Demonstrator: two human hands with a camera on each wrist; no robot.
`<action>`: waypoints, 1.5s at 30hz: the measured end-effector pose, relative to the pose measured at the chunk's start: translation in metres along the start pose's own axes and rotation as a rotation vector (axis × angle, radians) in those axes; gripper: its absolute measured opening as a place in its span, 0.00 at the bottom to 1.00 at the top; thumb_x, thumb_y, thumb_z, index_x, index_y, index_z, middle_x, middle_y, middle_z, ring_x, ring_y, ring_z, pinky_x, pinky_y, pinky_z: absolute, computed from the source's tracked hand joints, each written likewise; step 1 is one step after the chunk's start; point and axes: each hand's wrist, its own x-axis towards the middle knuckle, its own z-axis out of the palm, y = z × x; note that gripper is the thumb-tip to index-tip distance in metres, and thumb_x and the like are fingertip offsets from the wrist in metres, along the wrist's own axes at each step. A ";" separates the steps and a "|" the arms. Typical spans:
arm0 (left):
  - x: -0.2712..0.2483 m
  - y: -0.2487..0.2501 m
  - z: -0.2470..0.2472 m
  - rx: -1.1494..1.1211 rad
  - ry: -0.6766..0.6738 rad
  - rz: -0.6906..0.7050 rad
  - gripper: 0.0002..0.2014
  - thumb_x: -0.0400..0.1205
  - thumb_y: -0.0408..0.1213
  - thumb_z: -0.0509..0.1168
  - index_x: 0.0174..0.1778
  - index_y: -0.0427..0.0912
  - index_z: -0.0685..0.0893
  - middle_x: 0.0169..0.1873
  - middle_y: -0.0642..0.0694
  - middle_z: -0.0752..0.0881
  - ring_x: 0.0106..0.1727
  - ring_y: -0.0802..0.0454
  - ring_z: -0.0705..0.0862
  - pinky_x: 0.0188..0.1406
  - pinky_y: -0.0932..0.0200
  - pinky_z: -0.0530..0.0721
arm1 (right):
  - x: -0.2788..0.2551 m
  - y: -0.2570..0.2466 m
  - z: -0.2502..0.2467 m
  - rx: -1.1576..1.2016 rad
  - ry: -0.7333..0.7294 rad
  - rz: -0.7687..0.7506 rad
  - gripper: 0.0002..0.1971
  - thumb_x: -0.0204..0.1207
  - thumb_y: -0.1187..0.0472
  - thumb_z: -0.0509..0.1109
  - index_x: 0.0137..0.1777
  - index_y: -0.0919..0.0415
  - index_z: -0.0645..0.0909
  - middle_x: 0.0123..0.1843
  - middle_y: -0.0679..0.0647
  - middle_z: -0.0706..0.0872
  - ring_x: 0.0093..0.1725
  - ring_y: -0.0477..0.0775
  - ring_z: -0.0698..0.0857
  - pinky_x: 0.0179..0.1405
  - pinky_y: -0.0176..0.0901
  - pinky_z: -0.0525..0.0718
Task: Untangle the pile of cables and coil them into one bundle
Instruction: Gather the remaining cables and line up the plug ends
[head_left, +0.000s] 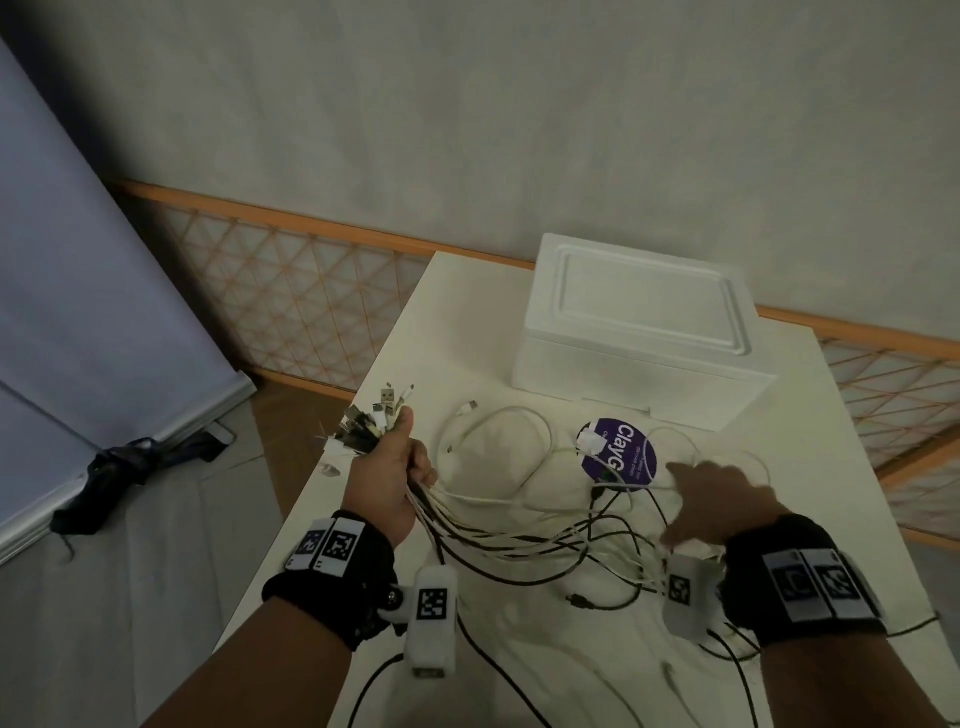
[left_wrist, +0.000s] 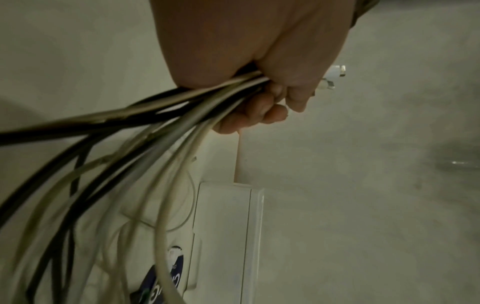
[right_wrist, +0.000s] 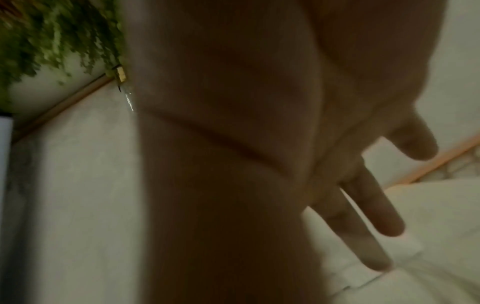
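Note:
My left hand (head_left: 395, 467) grips a bunch of black and white cables just below their plug ends (head_left: 371, 421), which fan out above the fist. The left wrist view shows the fingers (left_wrist: 262, 111) curled round the strands (left_wrist: 145, 123). From the fist the cables trail right across the white table in a loose tangle (head_left: 561, 525). My right hand (head_left: 717, 499) hovers over the right side of the tangle, blurred, palm down. Its fingers (right_wrist: 374, 207) are straight and spread, holding nothing.
A white foam box (head_left: 639, 332) stands at the back of the table (head_left: 415, 353). A round purple disc (head_left: 623, 452) lies under some cables. The table's left edge is close to my left hand. An orange lattice fence (head_left: 291, 291) runs behind.

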 end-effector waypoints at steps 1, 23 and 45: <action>-0.001 -0.002 0.003 0.004 -0.001 0.002 0.28 0.84 0.49 0.63 0.17 0.41 0.76 0.14 0.46 0.67 0.14 0.54 0.68 0.30 0.56 0.69 | -0.005 -0.006 0.000 0.014 -0.057 -0.096 0.49 0.61 0.37 0.77 0.80 0.46 0.58 0.75 0.52 0.71 0.75 0.58 0.69 0.72 0.58 0.67; 0.009 -0.010 -0.025 -0.343 0.144 -0.080 0.26 0.86 0.57 0.56 0.25 0.48 0.62 0.16 0.53 0.64 0.15 0.56 0.62 0.21 0.65 0.69 | -0.011 0.003 0.088 0.124 -0.180 -0.327 0.16 0.72 0.55 0.66 0.60 0.48 0.76 0.60 0.45 0.80 0.68 0.53 0.78 0.60 0.39 0.75; 0.023 -0.064 -0.034 -0.179 0.331 -0.240 0.24 0.85 0.53 0.60 0.27 0.41 0.71 0.17 0.48 0.83 0.20 0.55 0.82 0.39 0.54 0.82 | 0.013 -0.062 0.012 0.168 -0.385 -0.519 0.36 0.74 0.58 0.70 0.81 0.50 0.60 0.84 0.50 0.54 0.81 0.53 0.59 0.77 0.45 0.62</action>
